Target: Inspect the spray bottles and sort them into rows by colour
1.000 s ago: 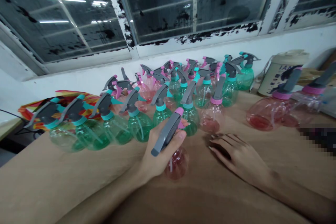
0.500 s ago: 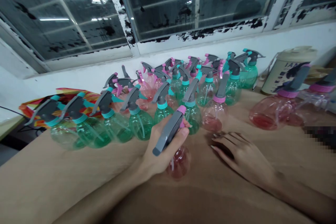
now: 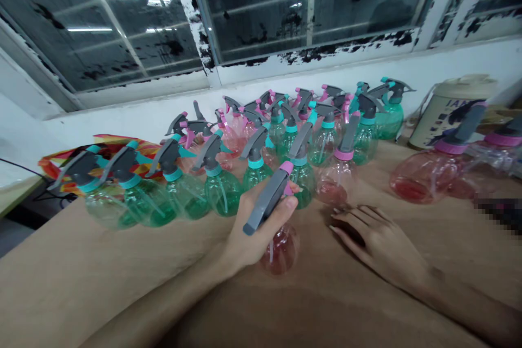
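Observation:
My left hand (image 3: 248,231) is closed around the neck of a pink spray bottle (image 3: 280,249) that stands on the brown table (image 3: 81,277); the bottle's grey trigger head (image 3: 267,200) sticks out above my thumb. My right hand (image 3: 377,242) lies flat on the table just right of it, fingers stretched out and holding nothing. Right behind my hands stands a crowd of green spray bottles (image 3: 222,187) and pink spray bottles (image 3: 332,187) with grey triggers.
Two pink bottles (image 3: 424,174) stand apart at the right, beside a cream lidded container (image 3: 448,109). A red and yellow striped bag (image 3: 98,149) lies at the back left. A white wall and dark windows (image 3: 261,11) run behind the table.
The view has shifted slightly to the left and down. My left hand keeps its grip on the pink bottle, my right hand stays flat; neither has clearly moved on the table.

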Motion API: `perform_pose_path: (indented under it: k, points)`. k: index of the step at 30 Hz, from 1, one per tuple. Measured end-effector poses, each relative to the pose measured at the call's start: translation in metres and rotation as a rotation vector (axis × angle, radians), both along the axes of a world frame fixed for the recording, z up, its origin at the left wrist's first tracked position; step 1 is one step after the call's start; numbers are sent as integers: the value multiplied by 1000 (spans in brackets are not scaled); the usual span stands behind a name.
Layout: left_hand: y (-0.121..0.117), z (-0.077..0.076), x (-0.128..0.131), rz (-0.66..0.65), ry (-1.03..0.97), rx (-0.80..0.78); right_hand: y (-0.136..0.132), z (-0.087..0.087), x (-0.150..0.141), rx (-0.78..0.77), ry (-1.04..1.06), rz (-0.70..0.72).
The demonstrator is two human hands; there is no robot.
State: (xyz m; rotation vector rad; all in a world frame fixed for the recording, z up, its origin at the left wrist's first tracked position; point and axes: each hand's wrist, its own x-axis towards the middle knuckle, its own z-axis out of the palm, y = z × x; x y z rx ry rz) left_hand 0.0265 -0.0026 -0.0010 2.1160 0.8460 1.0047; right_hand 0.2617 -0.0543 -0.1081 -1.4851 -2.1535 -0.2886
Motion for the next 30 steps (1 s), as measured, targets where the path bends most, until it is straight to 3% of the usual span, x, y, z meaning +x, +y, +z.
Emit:
perform_pose_path:
  k: [13, 30]
  points:
    - [-1, -1, 3, 41, 48, 64, 1, -6, 2, -50, 36, 15]
    - [-1, -4, 4, 29, 7, 36, 0, -4, 1, -89, 93, 39]
